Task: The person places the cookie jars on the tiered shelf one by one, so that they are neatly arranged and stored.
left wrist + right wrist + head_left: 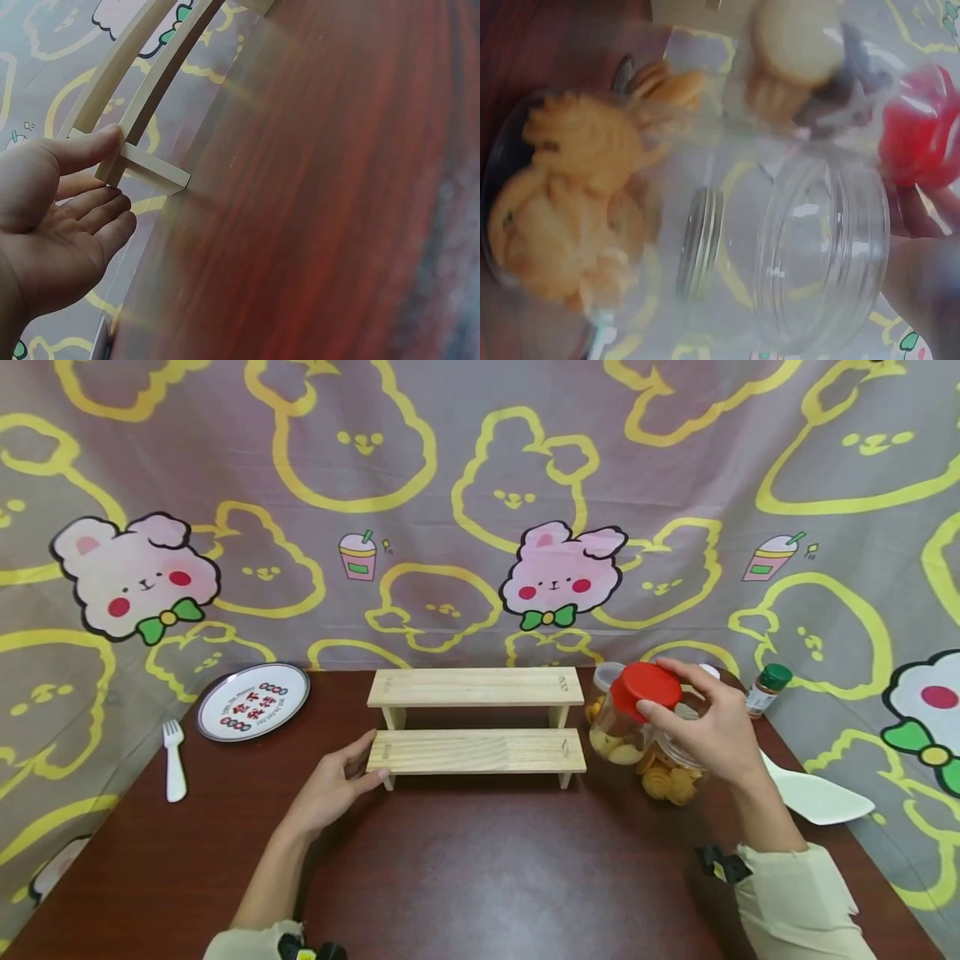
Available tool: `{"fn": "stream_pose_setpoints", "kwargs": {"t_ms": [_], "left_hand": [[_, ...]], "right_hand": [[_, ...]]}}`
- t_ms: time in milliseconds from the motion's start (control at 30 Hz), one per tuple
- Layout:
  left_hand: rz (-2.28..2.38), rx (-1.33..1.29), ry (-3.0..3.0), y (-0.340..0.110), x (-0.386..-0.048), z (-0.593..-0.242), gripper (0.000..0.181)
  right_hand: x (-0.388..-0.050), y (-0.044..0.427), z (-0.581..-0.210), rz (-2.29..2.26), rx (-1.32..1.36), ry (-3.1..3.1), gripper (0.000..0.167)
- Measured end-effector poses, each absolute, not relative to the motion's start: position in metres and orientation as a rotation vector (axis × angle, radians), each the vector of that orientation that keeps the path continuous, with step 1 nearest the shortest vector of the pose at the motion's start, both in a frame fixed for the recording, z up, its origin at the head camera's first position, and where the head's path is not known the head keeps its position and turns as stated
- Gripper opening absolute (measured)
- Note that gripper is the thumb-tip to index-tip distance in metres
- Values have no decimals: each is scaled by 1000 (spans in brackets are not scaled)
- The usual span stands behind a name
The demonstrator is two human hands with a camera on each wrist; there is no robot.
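Note:
A two-tier pale wooden shelf (pixel 472 752) stands mid-table. My left hand (pixel 333 789) pinches the left end of its lower board, thumb in front and fingers around the end, as the left wrist view (pixel 67 202) also shows. On the right, my right hand (pixel 712 727) grips the red lid (pixel 651 687) of a clear jar (pixel 618 735) of cookies, which leans a little. Close under that hand is a second clear jar (pixel 670 772) of swirled cookies. It fills much of the right wrist view, where its wide rim (pixel 825 247) shows near the red lid (pixel 919 131).
Behind the red-lidded jar stands another clear-topped jar (pixel 606 681). A green-capped seasoning bottle (pixel 763 691) and a white spatula-like utensil (pixel 821 797) are at the right edge. On the left lie a white plate (pixel 225 693) and a white fork (pixel 174 760). A printed cloth hangs behind.

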State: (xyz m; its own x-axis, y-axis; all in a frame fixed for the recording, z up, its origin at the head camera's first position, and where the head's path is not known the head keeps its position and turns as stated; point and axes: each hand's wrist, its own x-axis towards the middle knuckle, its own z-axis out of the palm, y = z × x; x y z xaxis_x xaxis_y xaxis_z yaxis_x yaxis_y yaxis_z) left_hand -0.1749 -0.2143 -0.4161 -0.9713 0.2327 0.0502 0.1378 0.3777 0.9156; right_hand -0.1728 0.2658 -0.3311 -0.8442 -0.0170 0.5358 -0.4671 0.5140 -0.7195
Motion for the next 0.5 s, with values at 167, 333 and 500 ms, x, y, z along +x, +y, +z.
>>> {"fn": "stream_pose_setpoints", "kwargs": {"t_ms": [167, 333, 500], "left_hand": [[1683, 334, 2532, -215, -177, -416, 73], [1685, 327, 2533, -216, -177, -415, 73], [1700, 328, 2515, -215, -176, -416, 73]], "right_hand": [[-178, 252, -331, 1486, 346, -2104, 52], [-183, 236, -328, 1592, 306, -1988, 47], [-188, 224, -327, 1635, 330, -1912, 46]]}}
